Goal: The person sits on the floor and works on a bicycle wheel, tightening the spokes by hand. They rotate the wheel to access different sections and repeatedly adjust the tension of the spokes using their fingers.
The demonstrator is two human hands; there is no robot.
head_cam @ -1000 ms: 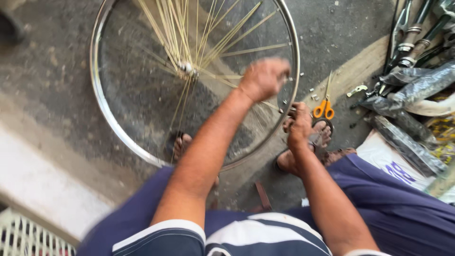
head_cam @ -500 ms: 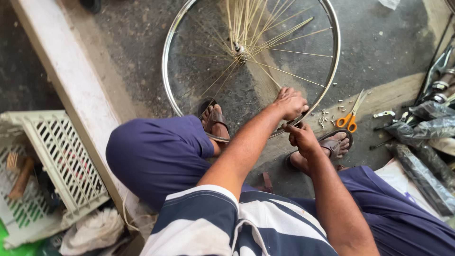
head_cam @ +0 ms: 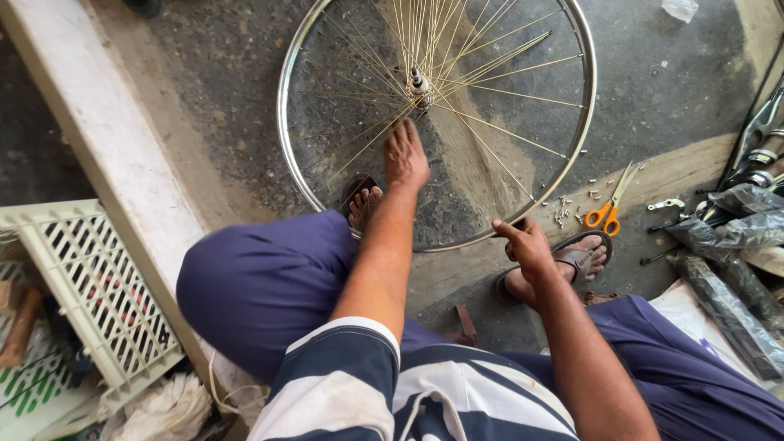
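- I see the bicycle wheel (head_cam: 436, 122) lying flat on the dark, gritty floor just ahead of my knees, its shiny metal rim a near-full circle.
- Thin pale-gold spokes fan out from the small metal hub (head_cam: 420, 86); some run to the rim, while many bunch loosely toward the top.
- My left hand (head_cam: 406, 155) reaches over the wheel, fingers straight and close together, pointing at the hub, their tips just short of it. It holds nothing that I can see.
- My right hand (head_cam: 524, 243) sits at the near edge of the rim, fingers narrowed to a pinch there; I cannot tell whether a small part is between them.
- My sandalled feet (head_cam: 581, 260) are planted on either side at the wheel's near edge.
- Orange-handled scissors (head_cam: 611, 208) and scattered small metal nipples (head_cam: 566, 214) lie just outside the rim to the right.
- A white plastic crate (head_cam: 82, 294) leans at my left.
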